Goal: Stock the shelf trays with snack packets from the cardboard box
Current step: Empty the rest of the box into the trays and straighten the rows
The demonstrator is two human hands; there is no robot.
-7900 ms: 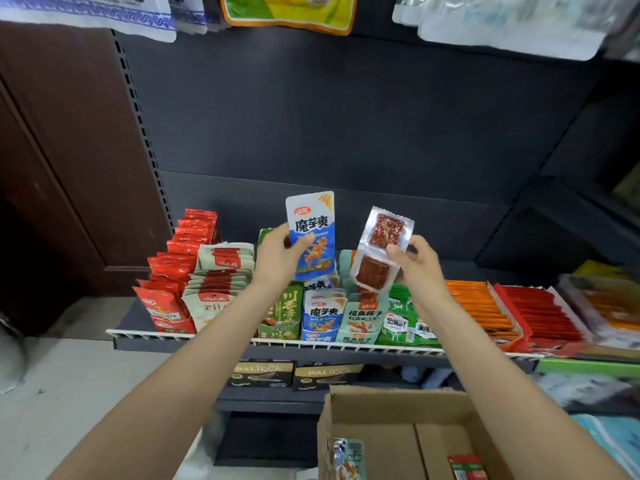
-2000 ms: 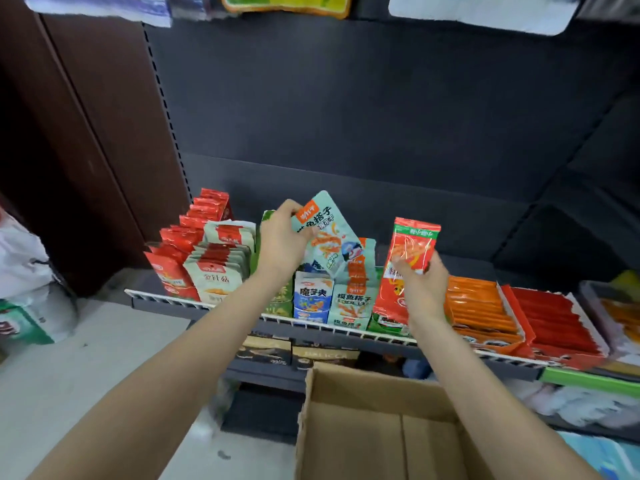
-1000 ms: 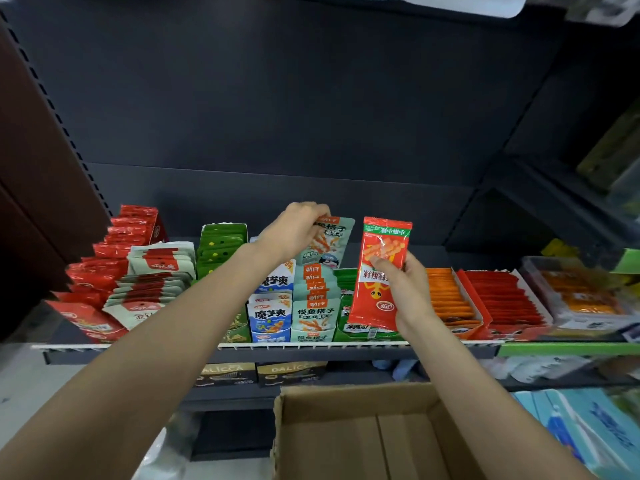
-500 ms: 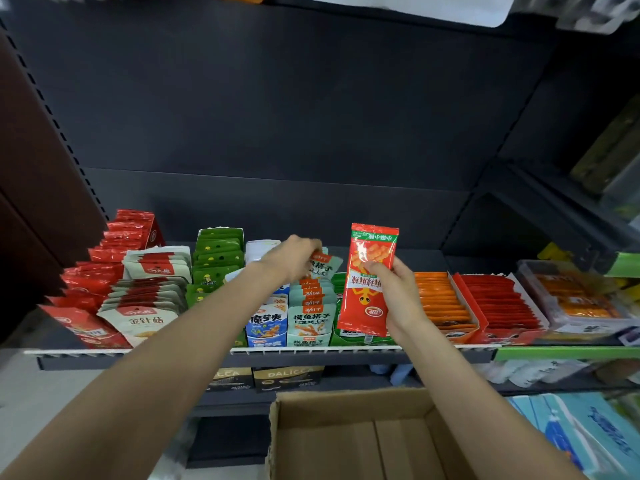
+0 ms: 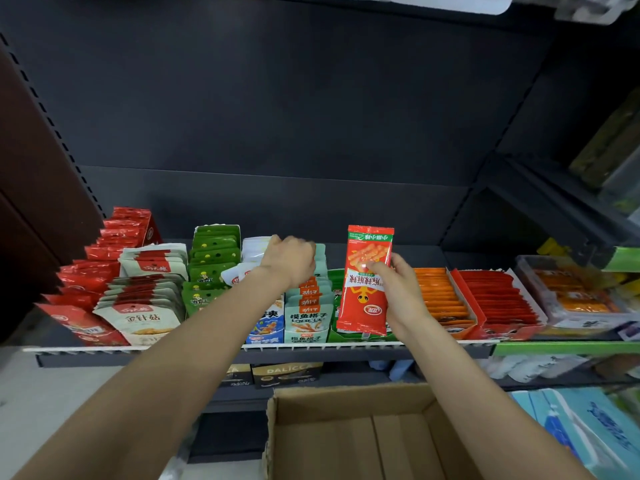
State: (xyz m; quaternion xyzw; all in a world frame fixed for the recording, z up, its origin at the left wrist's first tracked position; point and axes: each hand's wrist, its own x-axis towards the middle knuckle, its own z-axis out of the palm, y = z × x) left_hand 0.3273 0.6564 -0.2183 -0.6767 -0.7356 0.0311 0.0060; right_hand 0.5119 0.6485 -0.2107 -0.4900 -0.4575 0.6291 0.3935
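The right hand held a red snack packet upright by its right edge, thumb across the front, just above the green packets at the front of the shelf. The left hand reached, knuckles up and fingers curled, into the row of pale teal packets (whether it gripped one, I could not tell). The cardboard box sat open below the shelf.

"DALICCA" stands on a dark box under the shelf; "摸鱼搭子" on the front teal packet; "金针菇" mirrored on the white pouch.
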